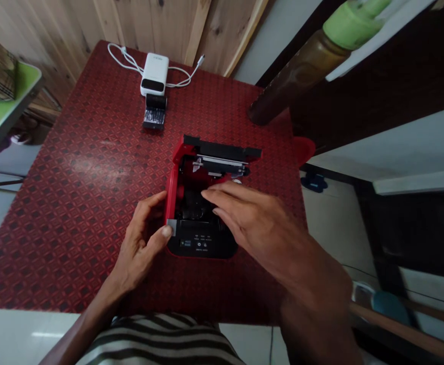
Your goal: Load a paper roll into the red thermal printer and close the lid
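Note:
A red and black printer [202, 249], which looks like a small label printer, stands on the table with its lid [222, 149] raised. My left hand [140, 238] grips its left side, thumb on the front left corner and fingers along the outer wall. Over the open compartment [193, 205] reaches my right hand [250, 213], palm down, fingers stretched out and close together. Its fingertips are at the dark inside. I see nothing held in it, though the underside of the hand is hidden. The black parts inside are too dark to make out.
A white power bank [155, 71] with a white cable [185, 78] lies at the back of the red patterned table [88, 167]. Before it sits a black roll [155, 103] with a marked strip pulled out. A brown post [298, 76] rises by the back right edge.

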A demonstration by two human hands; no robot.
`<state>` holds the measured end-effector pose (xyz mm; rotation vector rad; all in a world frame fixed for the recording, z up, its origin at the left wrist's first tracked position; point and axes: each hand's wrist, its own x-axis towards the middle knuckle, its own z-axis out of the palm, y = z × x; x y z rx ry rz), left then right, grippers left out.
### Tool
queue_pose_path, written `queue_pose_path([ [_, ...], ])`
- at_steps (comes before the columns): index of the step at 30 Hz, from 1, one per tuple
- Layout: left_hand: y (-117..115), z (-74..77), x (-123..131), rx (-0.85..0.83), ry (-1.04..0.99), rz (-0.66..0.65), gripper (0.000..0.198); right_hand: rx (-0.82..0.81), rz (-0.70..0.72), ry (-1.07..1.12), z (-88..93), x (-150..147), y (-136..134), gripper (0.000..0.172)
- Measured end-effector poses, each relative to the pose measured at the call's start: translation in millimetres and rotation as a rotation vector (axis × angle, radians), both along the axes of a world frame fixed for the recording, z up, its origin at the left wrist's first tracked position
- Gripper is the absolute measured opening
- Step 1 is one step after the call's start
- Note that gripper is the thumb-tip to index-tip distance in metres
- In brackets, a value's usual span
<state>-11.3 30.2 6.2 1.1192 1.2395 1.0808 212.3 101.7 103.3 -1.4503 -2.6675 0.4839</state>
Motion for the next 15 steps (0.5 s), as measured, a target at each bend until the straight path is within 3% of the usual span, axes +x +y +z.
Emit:
queue_pose_path([
  [5,2,-1.2,0,0.027,0.005,0.005,0.059,0.055,0.122,-0.021,-1.9,-2,2,0.038],
  [8,3,-0.8,0,0.035,-0.003,0.008,0.057,0.093,0.197,0.011,-3.9,-5,5,0.030],
  [15,3,10.1,0,-0.053,-0.042,0.009,0.061,0.310,0.105,0.180,-17.8,-1,-12,0.029],
])
